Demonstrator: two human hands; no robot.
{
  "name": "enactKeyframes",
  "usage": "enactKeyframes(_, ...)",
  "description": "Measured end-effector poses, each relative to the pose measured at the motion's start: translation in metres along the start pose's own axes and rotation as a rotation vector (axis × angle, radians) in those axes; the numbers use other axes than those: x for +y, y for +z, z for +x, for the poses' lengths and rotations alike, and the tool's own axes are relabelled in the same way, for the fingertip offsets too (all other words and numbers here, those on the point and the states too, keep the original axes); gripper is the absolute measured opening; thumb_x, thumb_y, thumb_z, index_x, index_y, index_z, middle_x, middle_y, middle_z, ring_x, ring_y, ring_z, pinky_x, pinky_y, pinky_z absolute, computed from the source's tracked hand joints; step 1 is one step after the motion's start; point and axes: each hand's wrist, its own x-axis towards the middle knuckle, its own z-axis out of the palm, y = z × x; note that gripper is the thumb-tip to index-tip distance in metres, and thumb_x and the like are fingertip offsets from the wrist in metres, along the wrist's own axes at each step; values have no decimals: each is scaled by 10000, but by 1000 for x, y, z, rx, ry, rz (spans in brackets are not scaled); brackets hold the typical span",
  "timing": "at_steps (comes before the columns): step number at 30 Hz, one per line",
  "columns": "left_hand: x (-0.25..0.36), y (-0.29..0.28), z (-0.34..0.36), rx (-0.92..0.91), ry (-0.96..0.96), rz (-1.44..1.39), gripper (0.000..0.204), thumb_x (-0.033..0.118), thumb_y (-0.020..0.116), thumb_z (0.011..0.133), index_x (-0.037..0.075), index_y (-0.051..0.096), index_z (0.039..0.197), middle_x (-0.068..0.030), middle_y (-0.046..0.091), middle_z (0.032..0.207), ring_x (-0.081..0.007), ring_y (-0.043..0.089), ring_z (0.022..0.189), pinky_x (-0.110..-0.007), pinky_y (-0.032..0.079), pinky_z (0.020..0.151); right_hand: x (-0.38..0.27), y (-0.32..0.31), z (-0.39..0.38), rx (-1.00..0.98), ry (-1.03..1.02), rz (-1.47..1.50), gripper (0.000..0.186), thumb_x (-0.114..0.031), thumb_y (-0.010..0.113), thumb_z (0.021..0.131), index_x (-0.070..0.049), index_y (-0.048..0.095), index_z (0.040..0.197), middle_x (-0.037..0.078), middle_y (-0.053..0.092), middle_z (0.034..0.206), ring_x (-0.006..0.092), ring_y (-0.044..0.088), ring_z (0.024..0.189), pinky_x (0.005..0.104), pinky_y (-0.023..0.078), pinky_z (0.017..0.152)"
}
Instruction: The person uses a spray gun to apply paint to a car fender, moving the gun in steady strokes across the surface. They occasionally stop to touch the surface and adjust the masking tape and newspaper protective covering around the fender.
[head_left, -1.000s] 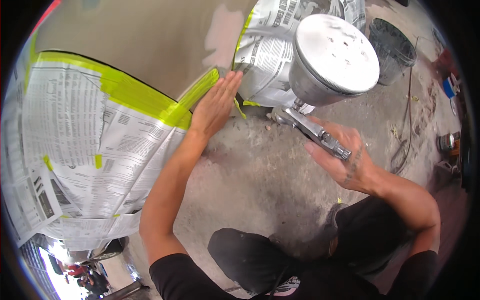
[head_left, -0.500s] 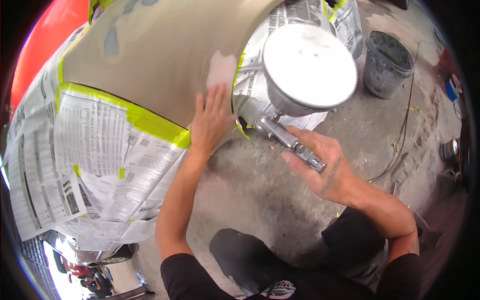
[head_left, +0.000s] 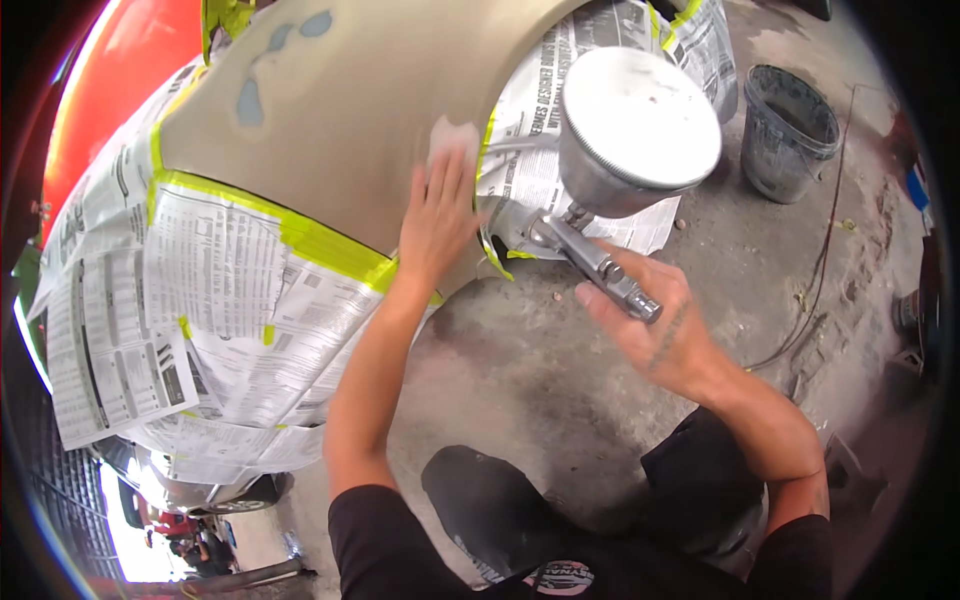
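Note:
My left hand lies flat with fingers stretched on a beige car fender, just below and partly over a pale smooth patch near the wheel arch. In my right hand is a metal spray gun, gripped by its body, with a big silver cup on top. The gun's front end points toward the fender edge, close to my left hand. Yellow-green masking tape borders the fender, and printed newspaper covers the parts below it and inside the wheel arch.
A dirty dark bucket stands on the concrete floor at the far right. A thin hose or cable runs along the floor there. Red bodywork shows at the left. My bent knees are close below my hands.
The whole view has shifted slightly, moving the car rightward in the picture. My left hand remains flat on the fender near the patch; my right hand still holds the spray gun.

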Motion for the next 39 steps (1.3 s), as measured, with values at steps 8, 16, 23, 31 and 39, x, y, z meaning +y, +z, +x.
enactKeyframes(8,-60,-47,123,140,-58,194,845,604,575,964,21,449,1563,-135,377,1668,-287,309,1562,-577,251,1242,-6,3,9,40,-110,-9,452,-131,727,935,97,623,1311,284,716,1168,405,723,1058,411,560,927)
enactKeyframes(16,-26,-21,4,-127,-43,71,952,608,650,911,-3,374,1587,-154,351,1679,-326,292,1567,-603,218,1244,7,-1,8,3,-23,72,440,-119,731,930,72,635,1315,275,718,1140,392,727,1004,422,561,902)
enactKeyframes(23,-27,-24,77,35,-10,18,904,591,632,931,30,380,1594,-157,320,1694,-327,256,1585,-594,191,1259,10,-23,10,69,-30,40,443,-105,733,928,99,628,1306,268,721,1114,391,733,964,403,570,853)
enactKeyframes(31,-1,-30,286,215,13,30,797,572,542,1012,22,397,1570,-163,376,1657,-330,273,1572,-566,179,1277,-9,-34,27,145,174,71,431,-99,718,941,92,626,1317,244,728,1075,297,737,917,375,565,842)
enactKeyframes(39,-23,-14,47,-40,-322,25,921,594,620,932,61,344,1631,-126,221,1742,-302,134,1622,-607,43,1274,7,-57,24,109,-13,88,420,-93,721,936,74,642,1313,228,731,1061,297,734,901,381,565,832)
